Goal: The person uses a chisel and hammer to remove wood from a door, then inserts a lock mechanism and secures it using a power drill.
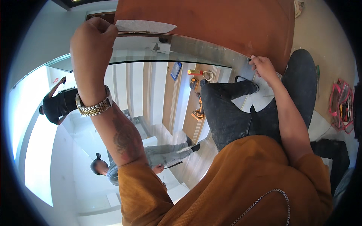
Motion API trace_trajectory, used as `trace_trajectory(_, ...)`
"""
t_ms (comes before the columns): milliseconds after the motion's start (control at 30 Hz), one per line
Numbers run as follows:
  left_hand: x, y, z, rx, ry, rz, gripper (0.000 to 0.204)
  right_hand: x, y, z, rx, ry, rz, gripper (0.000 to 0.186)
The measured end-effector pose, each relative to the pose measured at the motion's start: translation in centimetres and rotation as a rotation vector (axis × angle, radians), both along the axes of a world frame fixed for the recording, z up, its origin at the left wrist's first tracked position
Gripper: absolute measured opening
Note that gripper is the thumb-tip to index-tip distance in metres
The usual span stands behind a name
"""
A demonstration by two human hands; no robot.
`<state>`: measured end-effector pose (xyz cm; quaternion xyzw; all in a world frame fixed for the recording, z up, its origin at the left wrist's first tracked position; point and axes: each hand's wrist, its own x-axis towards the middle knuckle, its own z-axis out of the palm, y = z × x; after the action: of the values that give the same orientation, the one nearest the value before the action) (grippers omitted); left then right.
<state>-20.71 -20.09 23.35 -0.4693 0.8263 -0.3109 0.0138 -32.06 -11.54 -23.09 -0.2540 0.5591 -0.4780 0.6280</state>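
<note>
A white strip of what looks like paper tape [145, 26] lies along the edge of a large reddish-brown panel [211, 19]. My left hand [93, 39], raised at the upper left, is closed with its fingers pinched at the strip's left end. Below the panel's edge runs a clear glass pane [151, 54] with a dark green rim. My right hand [264, 68] is at the panel's lower right edge, thumb and fingers pinched together near the corner. Whatever lies between those fingers is too small to make out. My bent legs [245, 118] are below.
Wooden-edged steps [177, 101] hold an orange-black cordless drill [198, 109], a battery pack [193, 83], a coiled cable [208, 76] and a blue flat case [176, 71]. One person [60, 101] stands far left, another [151, 158] lower down. A pink-edged tool bag [341, 107] lies right, near a green-handled screwdriver [318, 71].
</note>
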Motion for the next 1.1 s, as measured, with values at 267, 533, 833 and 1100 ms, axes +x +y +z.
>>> trace_trajectory(267,-0.6,-0.2,-1.0,-0.099,-0.151,-0.035,0.021,0.3,-0.2,-0.6,-0.015,0.008,-0.039,0.047)
trace_trajectory(533,0.2,-0.7,-1.0,0.021,-0.04,-0.126,0.022,0.0,-0.2,-0.5,-0.008,-0.02,-0.021,0.047)
trace_trajectory(833,-0.4,-0.6,0.1,0.236,0.179,0.046,0.029,0.1,-0.2,-0.7,0.005,-0.006,-0.022,0.048)
trace_trajectory(1100,-1.1,-0.1,-0.5,0.59,0.463,-0.004,0.025,-0.1,0.0,0.6,-0.013,-0.042,0.026,0.046)
